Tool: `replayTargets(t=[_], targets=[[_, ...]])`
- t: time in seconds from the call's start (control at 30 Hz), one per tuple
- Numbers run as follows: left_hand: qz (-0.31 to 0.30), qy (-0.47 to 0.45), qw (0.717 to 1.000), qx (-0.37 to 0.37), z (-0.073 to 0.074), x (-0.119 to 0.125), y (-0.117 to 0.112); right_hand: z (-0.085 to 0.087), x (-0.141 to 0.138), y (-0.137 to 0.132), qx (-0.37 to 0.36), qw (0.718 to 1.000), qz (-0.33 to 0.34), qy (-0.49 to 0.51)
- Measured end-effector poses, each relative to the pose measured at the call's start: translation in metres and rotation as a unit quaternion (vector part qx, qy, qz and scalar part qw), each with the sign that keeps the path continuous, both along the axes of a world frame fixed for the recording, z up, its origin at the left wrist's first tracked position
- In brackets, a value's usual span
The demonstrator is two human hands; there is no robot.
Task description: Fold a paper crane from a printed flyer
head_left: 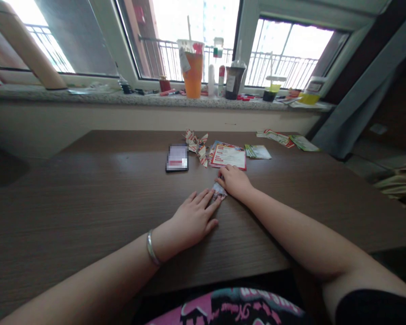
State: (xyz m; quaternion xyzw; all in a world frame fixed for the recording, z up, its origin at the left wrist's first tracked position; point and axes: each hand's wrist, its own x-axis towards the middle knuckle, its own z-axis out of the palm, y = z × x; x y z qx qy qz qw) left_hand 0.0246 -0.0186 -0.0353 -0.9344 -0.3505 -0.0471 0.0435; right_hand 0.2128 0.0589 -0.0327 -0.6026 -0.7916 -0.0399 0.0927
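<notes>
The left hand, with a silver bangle on its wrist, lies palm down on the dark brown wood-grain tabletop, its fingers stretched forward and pressing on the near edge of a small folded piece of printed paper; the grip here is flat and spread, not closed round anything; the right hand rests just beside it on the far right, fingers curled down onto the same folded paper, so the piece lies pinned between both hands in the middle of the tabletop; how tightly the right fingers close on it cannot be told.

Beyond the hands, near the far edge, lies a black smartphone with its screen lit; just to its right sit several small folded red-and-white paper figures, and touching these a red-and-white printed leaflet; further right lie a greenish leaflet and two more printed sheets, well apart from the hands.

On the speckled stone windowsill behind stand a tall orange plastic drink cup with a straw, a dark drink cup with a clear lid, a few small bottles and scattered pens; a grey curtain hangs at the right.
</notes>
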Motion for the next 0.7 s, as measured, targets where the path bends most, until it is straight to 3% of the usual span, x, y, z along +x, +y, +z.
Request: replayTargets(t=[0.3, 0.6, 0.7], targets=[[0.002, -0.031, 1.000, -0.002, 0.005, 0.006, 0.002, 0.000, -0.004, 0.014, -0.035, 0.999, -0.023, 0.017], [0.022, 0.005, 0.999, 0.027, 0.012, 0.033, 0.028, -0.003, -0.007, 0.023, -0.045, 0.996, -0.075, 0.029], [0.056, 0.009, 0.998, 0.031, 0.017, 0.044, 0.033, -0.003, -0.006, 0.023, -0.048, 0.994, -0.086, 0.050]])
